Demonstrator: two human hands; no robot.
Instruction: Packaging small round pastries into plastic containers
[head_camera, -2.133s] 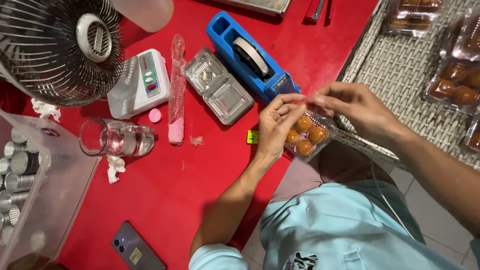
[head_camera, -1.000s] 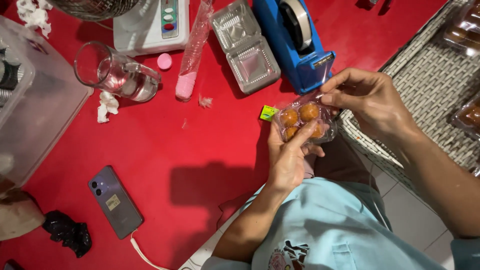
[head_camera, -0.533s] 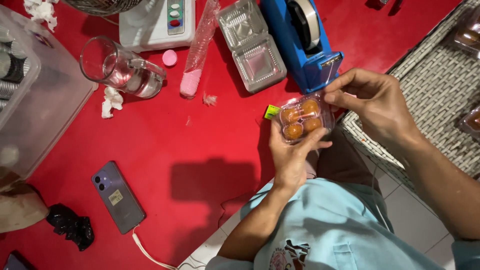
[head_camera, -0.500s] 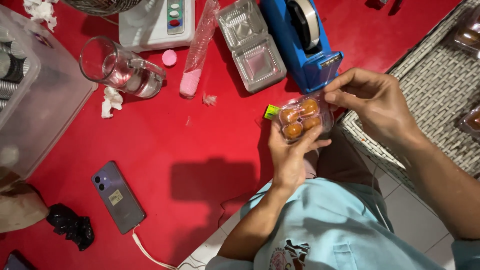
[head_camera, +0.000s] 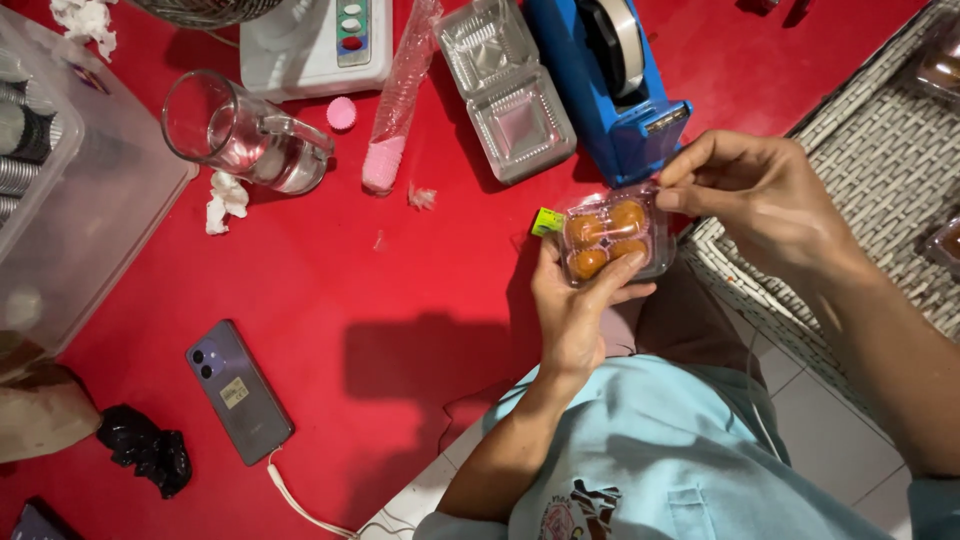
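Note:
My left hand grips a small clear plastic box of round orange-brown pastries from below, thumb over its front edge. My right hand pinches the box's upper right corner with thumb and forefinger, just beneath the cutter end of a blue tape dispenser. Whether tape is between the fingers cannot be told. A small green-yellow tag lies at the box's left edge on the red table.
An open empty clear box lies left of the dispenser. A glass mug on its side, a pink cup sleeve, a white scale, a plastic bin and a phone occupy the left. A wicker tray is right.
The view has shifted and closed in on the hands. The box stays in my left hand, slightly turned, with my right fingers still at its upper right corner.

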